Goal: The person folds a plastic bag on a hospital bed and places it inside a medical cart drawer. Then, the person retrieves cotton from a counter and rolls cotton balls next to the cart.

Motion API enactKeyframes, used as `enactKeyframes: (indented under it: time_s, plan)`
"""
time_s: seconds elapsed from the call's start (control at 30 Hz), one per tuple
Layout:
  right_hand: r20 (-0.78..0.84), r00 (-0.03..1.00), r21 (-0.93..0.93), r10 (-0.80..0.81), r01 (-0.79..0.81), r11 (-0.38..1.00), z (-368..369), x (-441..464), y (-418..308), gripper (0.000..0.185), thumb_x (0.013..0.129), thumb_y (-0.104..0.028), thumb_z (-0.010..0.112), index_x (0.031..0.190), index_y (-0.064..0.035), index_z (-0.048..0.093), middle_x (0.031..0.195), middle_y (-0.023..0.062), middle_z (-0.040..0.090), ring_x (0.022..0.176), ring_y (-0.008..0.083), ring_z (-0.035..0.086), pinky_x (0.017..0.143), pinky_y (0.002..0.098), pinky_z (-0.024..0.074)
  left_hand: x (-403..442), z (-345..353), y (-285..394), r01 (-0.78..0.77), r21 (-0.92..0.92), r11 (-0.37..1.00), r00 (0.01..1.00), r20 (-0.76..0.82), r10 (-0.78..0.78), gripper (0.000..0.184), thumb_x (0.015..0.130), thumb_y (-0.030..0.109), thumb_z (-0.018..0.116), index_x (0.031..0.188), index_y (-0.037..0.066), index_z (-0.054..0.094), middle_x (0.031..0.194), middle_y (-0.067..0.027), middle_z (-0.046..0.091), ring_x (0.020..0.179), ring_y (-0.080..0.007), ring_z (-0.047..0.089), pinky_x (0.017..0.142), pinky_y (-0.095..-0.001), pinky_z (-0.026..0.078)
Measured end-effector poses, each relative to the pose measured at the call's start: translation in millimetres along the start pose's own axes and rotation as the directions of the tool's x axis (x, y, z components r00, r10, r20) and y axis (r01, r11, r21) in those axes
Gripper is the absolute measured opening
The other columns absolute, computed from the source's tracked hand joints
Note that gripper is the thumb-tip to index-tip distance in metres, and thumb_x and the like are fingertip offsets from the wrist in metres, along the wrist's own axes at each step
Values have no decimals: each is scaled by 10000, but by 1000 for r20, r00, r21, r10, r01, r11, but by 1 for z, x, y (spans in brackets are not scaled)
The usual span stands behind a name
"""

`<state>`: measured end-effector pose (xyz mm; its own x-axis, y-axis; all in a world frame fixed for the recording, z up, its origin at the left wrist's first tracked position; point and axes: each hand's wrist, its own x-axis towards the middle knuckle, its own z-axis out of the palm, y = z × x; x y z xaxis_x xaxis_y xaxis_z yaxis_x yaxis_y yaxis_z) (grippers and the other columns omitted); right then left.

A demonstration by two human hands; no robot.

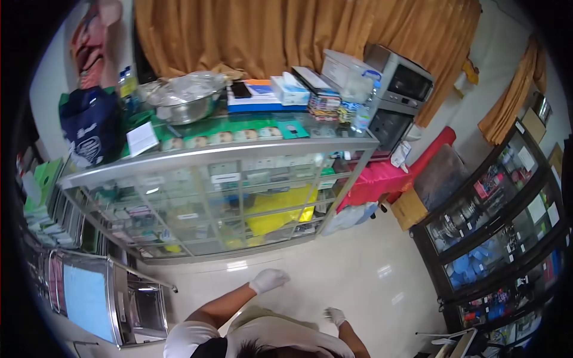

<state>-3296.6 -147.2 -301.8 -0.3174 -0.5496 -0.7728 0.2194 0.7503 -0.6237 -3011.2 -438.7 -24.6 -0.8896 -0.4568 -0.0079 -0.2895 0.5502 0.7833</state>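
My left hand (269, 281), in a white glove, hangs over the pale floor in front of the glass display counter (221, 149). Its fingers stretch to the right and hold nothing that I can see. Lower and to the right is my right hand (335, 315), gloved too, with its fingers apart and nothing in them. Neither hand touches the counter. On the counter top stand a metal basin (186, 111) covered with clear plastic, a tissue box (290, 90), a stack of small boxes (324, 104) and a water bottle (362, 113).
A steel trolley (113, 298) with a light blue sheet stands at left. Ahead left, a dark blue bag (91, 128) sits by the counter's end. Stacked ovens (407, 77) stand ahead right. Along the right runs a dark-framed glass cabinet (433, 256) beside a cardboard box (409, 209).
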Motion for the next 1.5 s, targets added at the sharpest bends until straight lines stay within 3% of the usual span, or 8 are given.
enactKeyframes:
  time_s: [0.17, 0.3, 0.5, 0.7, 0.97, 1.13, 1.37, 1.5]
  plan:
    - [-107, 989, 247, 101, -72, 966, -109, 21, 31, 326, 894, -332, 504, 1012, -60, 639, 897, 88, 661, 623, 203, 597, 512, 285, 460, 146, 22, 20, -146, -7, 989, 989, 34, 146, 222, 873, 218, 561, 1007, 74, 664, 937, -29, 681, 829, -208, 629, 775, -289, 476]
    - [-168, 971, 395, 173, -94, 914, -156, 51, 56, 316, 895, -311, 492, 1008, -54, 636, 912, 89, 657, 615, 207, 589, 525, 297, 467, 219, 52, 44, 20, 48, 999, 992, 122, -26, 225, 870, 211, 566, 1011, 66, 667, 968, -45, 678, 860, -223, 630, 800, -286, 477]
    - [-229, 934, 604, 276, -86, 792, -261, 106, -1, 301, 896, -279, 475, 1001, -45, 632, 935, 91, 652, 604, 212, 576, 543, 314, 478, 317, 121, 42, -156, -114, 981, 987, 18, 159, 270, 860, 227, 558, 1036, 51, 663, 973, -74, 680, 869, -261, 632, 813, -299, 482]
    - [-222, 874, 727, 433, -148, 671, -383, 136, -100, 290, 898, -253, 460, 996, -37, 628, 953, 92, 647, 594, 217, 565, 558, 329, 487, 410, 140, 93, 94, -204, 974, 992, 96, -76, 265, 872, 217, 552, 1031, 39, 668, 1012, -76, 675, 914, -239, 624, 827, -279, 472]
    - [-295, 949, 639, -110, 282, 716, -476, 180, -318, 234, 873, -177, 542, 1031, -23, 622, 907, 123, 644, 663, 193, 592, 597, 255, 470, 565, 173, 85, 229, -250, 941, 967, 170, -190, 276, 875, 244, 555, 1012, 36, 675, 1020, -62, 676, 937, -211, 617, 832, -264, 464]
    - [-332, 931, 450, -150, 296, 842, -533, 191, -434, 275, 845, -179, 574, 1051, -3, 623, 914, 111, 637, 754, 170, 590, 657, 237, 484, 706, 195, 80, 72, -401, 913, 987, 163, -6, 282, 884, 267, 525, 1003, 65, 682, 998, -51, 682, 874, -215, 632, 794, -290, 482]
    - [-538, 762, -42, -360, 402, 915, -622, 244, -615, 321, 824, -266, 606, 904, 40, 662, 763, 52, 626, 637, 127, 540, 605, 246, 459, 818, 163, 129, 176, -209, 962, 979, 135, -150, 209, 897, 148, 536, 1010, 43, 676, 956, -44, 673, 798, -178, 616, 748, -260, 480]
    - [-391, 568, -378, -724, 618, 689, -659, 332, -668, 221, 792, -226, 600, 922, -72, 690, 855, 75, 646, 761, 233, 582, 696, 316, 457, 858, 164, 111, 54, -254, 966, 998, 42, -44, 204, 890, 130, 538, 1002, 33, 678, 949, -47, 673, 789, -158, 614, 733, -251, 479]
